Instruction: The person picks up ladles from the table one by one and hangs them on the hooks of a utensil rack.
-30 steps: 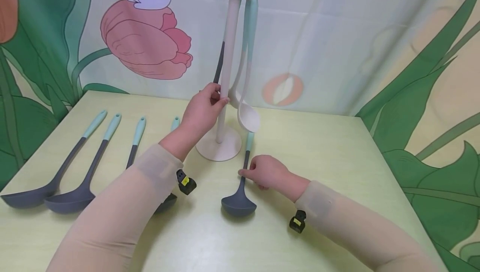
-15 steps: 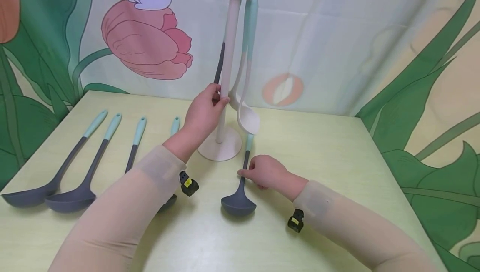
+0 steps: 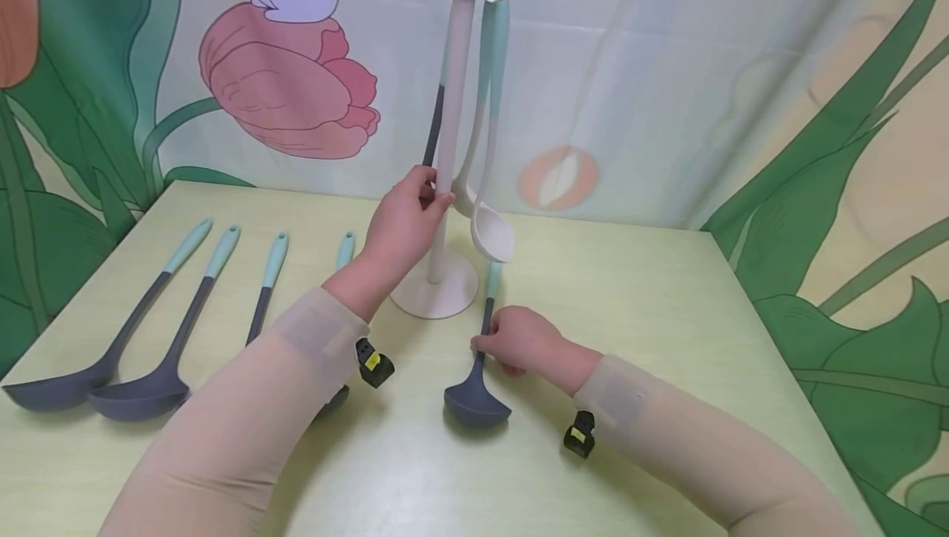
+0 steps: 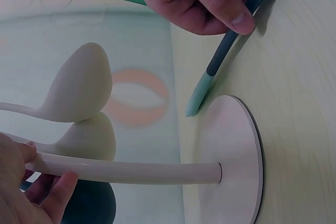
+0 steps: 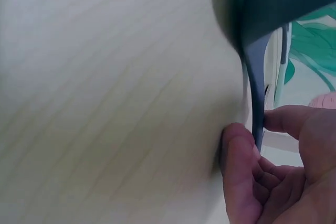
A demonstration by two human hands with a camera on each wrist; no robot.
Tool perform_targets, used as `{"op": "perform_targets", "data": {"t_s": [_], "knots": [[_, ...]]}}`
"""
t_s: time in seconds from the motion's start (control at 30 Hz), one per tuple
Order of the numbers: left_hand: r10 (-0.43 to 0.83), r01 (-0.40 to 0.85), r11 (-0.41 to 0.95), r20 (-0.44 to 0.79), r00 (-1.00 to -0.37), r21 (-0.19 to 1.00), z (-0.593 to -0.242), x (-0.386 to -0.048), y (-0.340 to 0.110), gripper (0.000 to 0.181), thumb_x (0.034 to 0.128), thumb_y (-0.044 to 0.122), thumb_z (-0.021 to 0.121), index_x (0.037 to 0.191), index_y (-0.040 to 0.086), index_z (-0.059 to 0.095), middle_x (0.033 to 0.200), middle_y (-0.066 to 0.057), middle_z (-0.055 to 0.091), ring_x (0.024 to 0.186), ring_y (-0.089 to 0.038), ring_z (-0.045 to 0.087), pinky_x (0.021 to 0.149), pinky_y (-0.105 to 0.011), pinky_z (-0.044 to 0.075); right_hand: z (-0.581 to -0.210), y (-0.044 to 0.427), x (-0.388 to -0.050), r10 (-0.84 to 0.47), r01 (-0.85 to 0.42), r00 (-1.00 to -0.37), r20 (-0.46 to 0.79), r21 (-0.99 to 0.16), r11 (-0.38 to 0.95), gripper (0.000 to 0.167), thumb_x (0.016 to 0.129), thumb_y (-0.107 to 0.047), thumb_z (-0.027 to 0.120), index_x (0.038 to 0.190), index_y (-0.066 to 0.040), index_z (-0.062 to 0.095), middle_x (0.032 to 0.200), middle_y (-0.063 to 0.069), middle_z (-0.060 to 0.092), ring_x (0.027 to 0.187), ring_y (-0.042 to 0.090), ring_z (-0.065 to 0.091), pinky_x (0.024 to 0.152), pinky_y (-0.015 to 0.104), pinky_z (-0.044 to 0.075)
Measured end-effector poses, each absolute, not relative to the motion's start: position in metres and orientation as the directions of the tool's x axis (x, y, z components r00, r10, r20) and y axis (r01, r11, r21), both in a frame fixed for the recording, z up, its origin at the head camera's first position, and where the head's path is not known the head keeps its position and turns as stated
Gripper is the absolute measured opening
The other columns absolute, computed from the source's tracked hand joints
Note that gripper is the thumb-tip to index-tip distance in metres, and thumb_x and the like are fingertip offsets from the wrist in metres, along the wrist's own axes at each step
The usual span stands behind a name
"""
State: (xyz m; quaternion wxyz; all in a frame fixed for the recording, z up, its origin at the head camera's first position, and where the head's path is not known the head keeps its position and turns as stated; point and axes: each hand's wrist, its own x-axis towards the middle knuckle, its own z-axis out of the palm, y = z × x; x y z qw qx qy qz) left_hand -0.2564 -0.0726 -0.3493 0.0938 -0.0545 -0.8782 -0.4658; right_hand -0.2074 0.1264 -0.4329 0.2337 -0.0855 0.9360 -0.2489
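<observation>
My left hand (image 3: 406, 220) grips the pole of a pale pink utensil rack (image 3: 454, 109), whose round base stands on the table. Two pale spoons (image 3: 493, 234) with mint handles hang from the rack's right side, and a dark-shafted utensil (image 3: 434, 125) hangs behind the pole. With thumb and fingers my right hand (image 3: 530, 341) pinches the dark shaft of a ladle (image 3: 477, 403) in front of the base. In the right wrist view the ladle shaft (image 5: 256, 93) passes between thumb and fingers. The ladle's mint handle end (image 4: 200, 95) points toward the rack base in the left wrist view.
Several more dark ladles (image 3: 141, 393) with mint handles lie on the left of the table (image 3: 638, 290). My left forearm partly covers some of them. A patterned curtain (image 3: 638, 92) hangs behind the table's back edge.
The ladle's bowl has shifted slightly to the right under my right hand's pinch. My left hand keeps its grip on the pole, and the rack stays put.
</observation>
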Motion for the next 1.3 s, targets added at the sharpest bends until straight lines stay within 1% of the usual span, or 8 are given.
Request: {"op": "perform_targets", "data": {"t_s": [0.13, 0.23, 0.43, 0.6, 0.8, 1.03, 1.2, 1.3], "knots": [[0.014, 0.179, 0.563, 0.207, -0.978, 0.807, -0.349, -0.257, -0.073, 0.039, 0.1020, 0.033, 0.056, 0.135, 0.013, 0.047, 0.114, -0.008, 0.060, 0.101, -0.023, 0.060, 0.088, -0.044, 0.055, -0.438, 0.131, -0.212, -0.242, 0.140, -0.852, -0.465, -0.646, 0.750, 0.028, 0.091, -0.028, 0.068, 0.077, -0.004, 0.065, 0.063, 0.008, 0.064, 0.052, 0.017, 0.062, 0.051, 0.029, 0.055], [0.017, 0.178, 0.571, 0.205, -0.979, 0.801, -0.349, -0.258, -0.073, 0.040, 0.1021, 0.033, 0.055, 0.135, 0.013, 0.047, 0.113, -0.008, 0.060, 0.101, -0.023, 0.060, 0.086, -0.043, 0.055, -0.440, 0.135, -0.214, -0.227, 0.253, -0.828, -0.512, -0.704, 0.664, 0.024, 0.092, -0.024, 0.066, 0.084, -0.001, 0.064, 0.071, 0.011, 0.066, 0.055, 0.018, 0.065, 0.052, 0.031, 0.057], [0.025, 0.168, 0.564, 0.187, -0.982, 0.808, -0.347, -0.259, -0.073, 0.040, 0.1025, 0.031, 0.055, 0.136, 0.012, 0.046, 0.115, -0.008, 0.059, 0.103, -0.024, 0.059, 0.088, -0.044, 0.054, -0.438, 0.143, -0.211, -0.318, 0.335, -0.771, -0.552, -0.776, 0.534, 0.021, 0.099, -0.017, 0.058, 0.100, 0.004, 0.059, 0.082, 0.018, 0.067, 0.061, 0.020, 0.068, 0.055, 0.031, 0.058], [0.037, 0.179, 0.560, 0.191, -0.981, 0.809, -0.348, -0.260, -0.073, 0.039, 0.1024, 0.026, 0.056, 0.137, 0.011, 0.045, 0.117, -0.009, 0.059, 0.105, -0.024, 0.058, 0.088, -0.043, 0.054, -0.440, 0.151, -0.210, -0.336, 0.362, -0.759, -0.558, -0.790, 0.495, 0.022, 0.100, -0.017, 0.056, 0.105, 0.005, 0.058, 0.087, 0.019, 0.066, 0.065, 0.021, 0.067, 0.058, 0.030, 0.059], [0.068, 0.184, 0.551, 0.175, -0.982, 0.814, -0.348, -0.260, -0.076, 0.041, 0.1024, 0.023, 0.056, 0.139, 0.011, 0.043, 0.123, -0.010, 0.058, 0.113, -0.025, 0.057, 0.095, -0.045, 0.052, -0.437, 0.164, -0.211, -0.307, 0.396, -0.775, -0.553, -0.803, 0.446, 0.022, 0.102, -0.017, 0.054, 0.109, 0.004, 0.054, 0.088, 0.017, 0.064, 0.068, 0.021, 0.066, 0.062, 0.032, 0.060], [0.087, 0.174, 0.539, 0.152, -0.985, 0.824, -0.349, -0.262, -0.076, 0.045, 0.1027, 0.016, 0.053, 0.145, 0.010, 0.037, 0.130, -0.013, 0.055, 0.117, -0.027, 0.055, 0.099, -0.047, 0.049, -0.426, 0.179, -0.213, -0.237, 0.395, -0.831, -0.504, -0.833, 0.388, 0.021, 0.103, -0.018, 0.052, 0.111, 0.002, 0.049, 0.084, 0.014, 0.062, 0.068, 0.022, 0.065, 0.063, 0.035, 0.060], [0.076, 0.168, 0.552, 0.152, -0.986, 0.817, -0.349, -0.262, -0.075, 0.046, 0.1026, 0.017, 0.053, 0.145, 0.011, 0.037, 0.130, -0.013, 0.054, 0.116, -0.027, 0.055, 0.099, -0.048, 0.049, -0.415, 0.190, -0.214, -0.216, 0.352, -0.868, -0.448, -0.860, 0.369, 0.019, 0.104, -0.017, 0.051, 0.109, 0.001, 0.047, 0.084, 0.013, 0.061, 0.068, 0.021, 0.065, 0.063, 0.036, 0.061], [0.077, 0.173, 0.557, 0.157, -0.985, 0.812, -0.349, -0.262, -0.076, 0.045, 0.1026, 0.016, 0.053, 0.144, 0.011, 0.038, 0.129, -0.013, 0.055, 0.116, -0.027, 0.056, 0.099, -0.048, 0.049, -0.407, 0.195, -0.214, -0.198, 0.296, -0.900, -0.388, -0.878, 0.375, 0.018, 0.104, -0.016, 0.051, 0.107, 0.000, 0.046, 0.083, 0.012, 0.060, 0.067, 0.019, 0.064, 0.064, 0.037, 0.061]]}}
